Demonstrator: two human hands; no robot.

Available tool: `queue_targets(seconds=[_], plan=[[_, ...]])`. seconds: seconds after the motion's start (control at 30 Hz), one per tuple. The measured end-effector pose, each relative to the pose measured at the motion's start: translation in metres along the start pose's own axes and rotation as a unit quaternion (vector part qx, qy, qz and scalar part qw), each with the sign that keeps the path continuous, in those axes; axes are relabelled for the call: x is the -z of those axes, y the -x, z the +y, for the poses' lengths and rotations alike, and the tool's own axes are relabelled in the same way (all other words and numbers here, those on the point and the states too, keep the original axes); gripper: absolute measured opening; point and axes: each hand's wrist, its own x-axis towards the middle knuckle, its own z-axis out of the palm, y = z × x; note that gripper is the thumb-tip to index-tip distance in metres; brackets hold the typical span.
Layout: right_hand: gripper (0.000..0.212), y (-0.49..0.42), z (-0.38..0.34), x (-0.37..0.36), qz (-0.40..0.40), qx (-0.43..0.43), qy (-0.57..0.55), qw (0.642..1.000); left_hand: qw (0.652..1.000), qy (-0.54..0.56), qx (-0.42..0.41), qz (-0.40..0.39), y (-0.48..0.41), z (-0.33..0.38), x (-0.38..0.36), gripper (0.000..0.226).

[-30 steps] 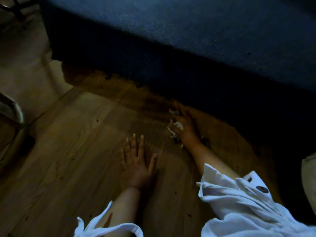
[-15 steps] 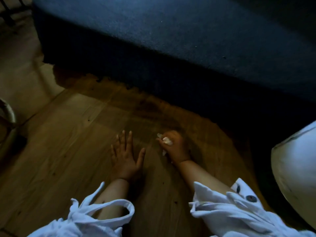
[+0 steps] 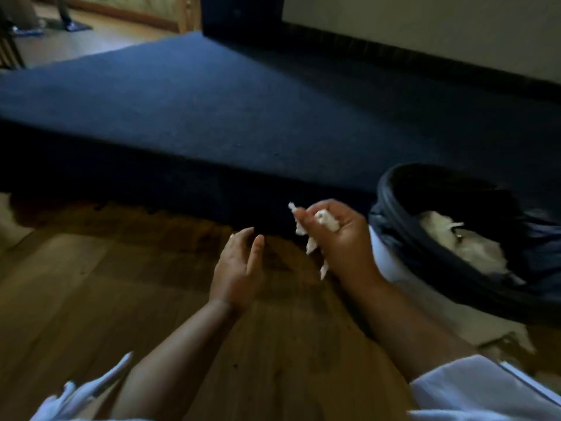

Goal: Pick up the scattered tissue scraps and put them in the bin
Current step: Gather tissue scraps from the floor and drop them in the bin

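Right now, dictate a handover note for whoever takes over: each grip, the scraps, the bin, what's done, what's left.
Right grip: holds a bunch of tissue scraps, raised beside the bin.
Left grip: open, empty, above the wooden floor.
Bin: black-lined, with white tissue inside.
Done: this bunch gathered.
Left: drop it in. The dim floor shows no loose scraps in view.

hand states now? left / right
Left hand: open, fingers relaxed, holding nothing.
Right hand: closed around tissue scraps, raised beside the bin.
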Motion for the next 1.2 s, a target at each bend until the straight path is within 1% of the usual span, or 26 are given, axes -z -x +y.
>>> queue_targets(seconds=[0.07,0.13,0.2,0.27,0.33,0.4,0.43,0.47,0.5,0.53,0.6,0.67,0.73,0.8,0.87,0.9,0.97,1.03,1.1,1.2], plan=[[0.024,-0.012,-0.026,0.033,0.060,0.030,0.015,0.998,0.999,0.022,-0.041,-0.017,0.000,0.035,-0.013,0.053],[0.022,-0.025,-0.039,0.069,0.109,0.042,0.064,0.991,0.997,0.023,-0.070,-0.037,0.001,0.066,-0.028,0.052],[0.021,-0.036,-0.042,0.109,0.141,0.018,0.137,0.980,0.993,0.014,-0.096,-0.060,0.000,0.092,-0.046,0.047],[0.023,-0.046,-0.035,0.146,0.156,-0.045,0.222,0.962,0.990,0.004,-0.117,-0.074,-0.005,0.110,-0.064,0.046],[0.029,-0.053,-0.024,0.174,0.127,-0.130,0.300,0.937,0.987,-0.004,-0.140,-0.085,-0.010,0.124,-0.082,0.047],[0.034,-0.055,-0.017,0.193,0.060,-0.215,0.337,0.915,0.979,-0.024,-0.171,-0.109,-0.011,0.138,-0.100,0.051],[0.036,-0.053,-0.014,0.197,0.017,-0.244,0.362,0.899,0.973,-0.047,-0.186,-0.126,-0.010,0.144,-0.108,0.052],[0.038,-0.051,-0.012,0.200,-0.020,-0.262,0.387,0.884,0.968,-0.073,-0.193,-0.144,-0.009,0.148,-0.116,0.053],[0.038,-0.049,-0.011,0.200,-0.034,-0.268,0.400,0.876,0.963,-0.098,-0.196,-0.158,-0.007,0.152,-0.122,0.054],[0.037,-0.047,-0.011,0.202,-0.031,-0.267,0.398,0.877,0.959,-0.117,-0.200,-0.166,-0.005,0.155,-0.129,0.054],[0.033,-0.040,-0.013,0.210,0.014,-0.253,0.370,0.894,0.953,-0.140,-0.214,-0.164,0.002,0.161,-0.139,0.053],[0.027,-0.027,-0.017,0.220,0.080,-0.221,0.357,0.904,0.945,-0.156,-0.226,-0.175,0.012,0.166,-0.145,0.054],[0.022,-0.008,-0.018,0.226,0.163,-0.162,0.352,0.907,0.937,-0.161,-0.239,-0.199,0.023,0.170,-0.146,0.054],[0.017,0.020,-0.021,0.226,0.231,-0.082,0.341,0.907,0.927,-0.157,-0.258,-0.223,0.035,0.175,-0.146,0.054],[0.017,0.056,-0.024,0.225,0.265,-0.020,0.339,0.903,0.913,-0.146,-0.293,-0.243,0.048,0.180,-0.144,0.056],[0.018,0.077,-0.027,0.224,0.279,-0.009,0.339,0.898,0.905,-0.137,-0.311,-0.254,0.056,0.181,-0.142,0.058],[0.019,0.118,-0.032,0.223,0.312,-0.012,0.344,0.886,0.894,-0.099,-0.324,-0.292,0.076,0.184,-0.139,0.059],[0.020,0.159,-0.034,0.224,0.335,-0.048,0.340,0.877,0.882,-0.056,-0.319,-0.343,0.100,0.183,-0.139,0.058],[0.020,0.202,-0.038,0.223,0.360,-0.111,0.318,0.870,0.859,-0.048,-0.326,-0.392,0.127,0.179,-0.141,0.054],[0.022,0.268,-0.060,0.221,0.422,-0.212,0.279,0.836,0.825,-0.055,-0.315,-0.466,0.166,0.179,-0.145,0.051]])
